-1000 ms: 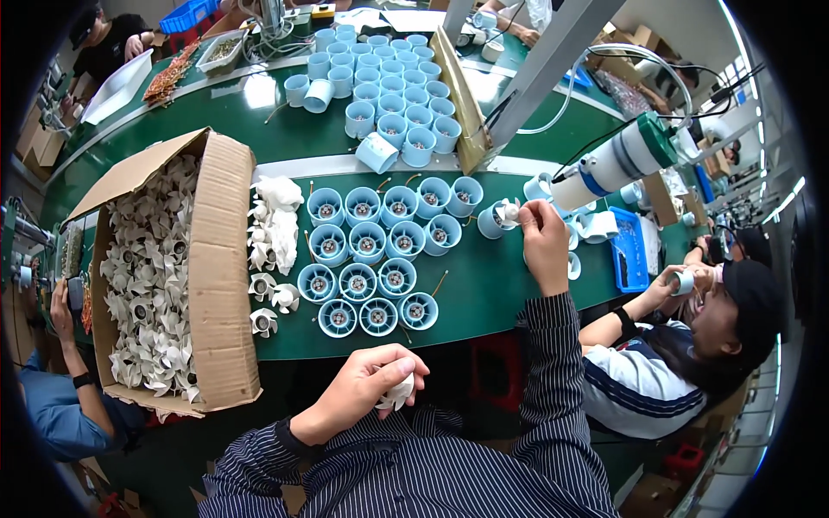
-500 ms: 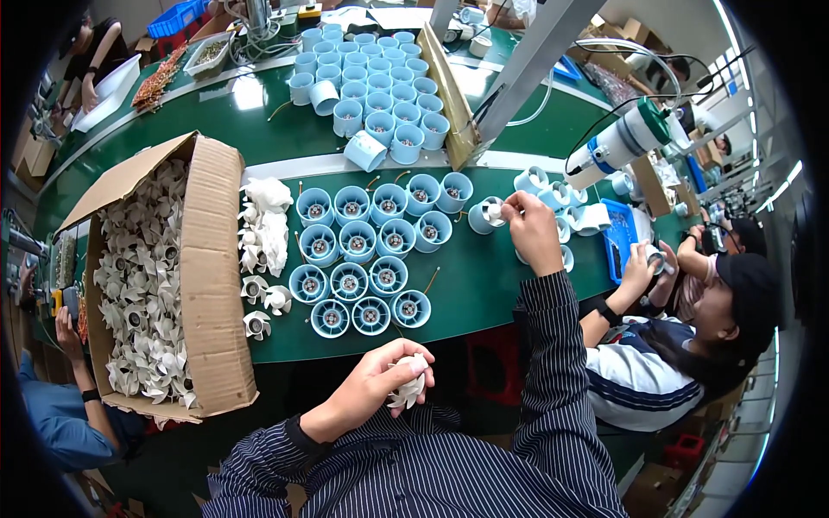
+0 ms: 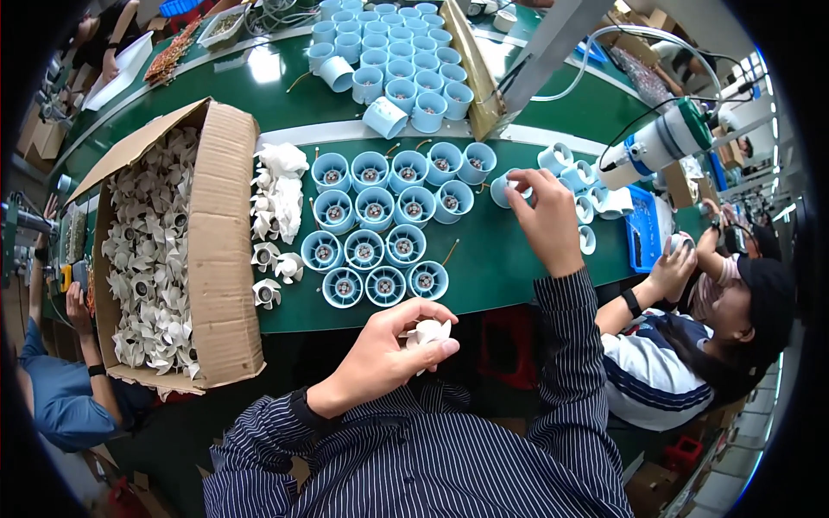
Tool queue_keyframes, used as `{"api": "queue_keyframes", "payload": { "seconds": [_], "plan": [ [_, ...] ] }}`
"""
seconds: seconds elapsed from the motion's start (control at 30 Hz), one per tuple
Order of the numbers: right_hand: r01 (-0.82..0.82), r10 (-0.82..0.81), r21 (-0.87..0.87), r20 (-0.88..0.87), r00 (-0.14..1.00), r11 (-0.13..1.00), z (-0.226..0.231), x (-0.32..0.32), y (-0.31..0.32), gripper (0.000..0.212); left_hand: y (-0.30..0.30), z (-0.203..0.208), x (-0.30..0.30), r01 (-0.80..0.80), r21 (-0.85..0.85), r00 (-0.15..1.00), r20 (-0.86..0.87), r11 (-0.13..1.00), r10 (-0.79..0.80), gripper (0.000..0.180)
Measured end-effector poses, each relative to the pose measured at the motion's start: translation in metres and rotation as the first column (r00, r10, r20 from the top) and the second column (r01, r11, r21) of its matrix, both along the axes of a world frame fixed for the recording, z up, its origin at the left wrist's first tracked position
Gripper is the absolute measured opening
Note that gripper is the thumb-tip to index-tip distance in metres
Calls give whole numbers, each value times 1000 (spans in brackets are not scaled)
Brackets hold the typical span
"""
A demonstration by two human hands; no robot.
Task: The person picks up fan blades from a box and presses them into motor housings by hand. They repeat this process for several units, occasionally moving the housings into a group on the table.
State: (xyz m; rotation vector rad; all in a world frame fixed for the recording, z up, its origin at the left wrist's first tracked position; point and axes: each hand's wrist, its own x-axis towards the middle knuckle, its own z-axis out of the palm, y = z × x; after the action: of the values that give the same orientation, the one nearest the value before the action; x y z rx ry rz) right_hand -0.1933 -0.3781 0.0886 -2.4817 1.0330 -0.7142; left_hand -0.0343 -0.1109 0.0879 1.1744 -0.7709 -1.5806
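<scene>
My left hand (image 3: 380,356), low in front of my body, curls round white fan impellers (image 3: 426,333); fingers and thumb hide part of them. Farther right, my right hand (image 3: 550,223) reaches over a light-blue round housing (image 3: 502,192) on the table. Its thumb and forefinger bend in at the housing's mouth, round a bit of white that looks like an impeller, mostly covered by the fingertips. Left of this housing stand rows of open light-blue housings (image 3: 375,207), each with a spoked centre, some with a thin wire out to the side.
A cardboard box (image 3: 226,250) full of white impellers stands at the left, with loose impellers (image 3: 266,293) and white plastic (image 3: 283,164) beside it. More housings (image 3: 399,69) fill the back. A metal post (image 3: 553,56), a hanging white cylinder (image 3: 656,147) and a co-worker (image 3: 665,345) are at the right.
My view has shifted, moving the table up and right in the picture. My right fingers have moved in over the housing's mouth, covering the impeller seen there. My left hand has turned its impellers.
</scene>
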Motion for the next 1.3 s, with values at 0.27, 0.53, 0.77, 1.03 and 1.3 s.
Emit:
{"api": "queue_keyframes", "payload": {
  "seconds": [0.27, 0.53, 0.77, 1.03, 1.3],
  "plan": [
    [-571, 476, 394, 318, 820, 720, 36, 3, 95, 12, -4, 0, 3, -177, -97, 977, 99, 979, 187, 52],
    [-353, 296, 893, 269, 916, 280, 21, -11, 92, 12, -7, 1, -2, -118, -344, 868, 421, 932, 265, 67],
    [-725, -433, 660, 604, 669, -199, -21, -11, 48, 15, 3, 2, 14, 149, 69, 988, 32, 986, -152, 53],
    [-72, 33, 211, 180, 983, 975, -18, 26, 18, 16, 13, -9, 9, 15, -40, 994, -111, 999, -19, 42],
    [-124, 126, 75, -24, 992, 990, -22, 40, 11, 13, 18, -8, 14, -58, -120, 996, -72, 991, 50, 46]
  ]
}}
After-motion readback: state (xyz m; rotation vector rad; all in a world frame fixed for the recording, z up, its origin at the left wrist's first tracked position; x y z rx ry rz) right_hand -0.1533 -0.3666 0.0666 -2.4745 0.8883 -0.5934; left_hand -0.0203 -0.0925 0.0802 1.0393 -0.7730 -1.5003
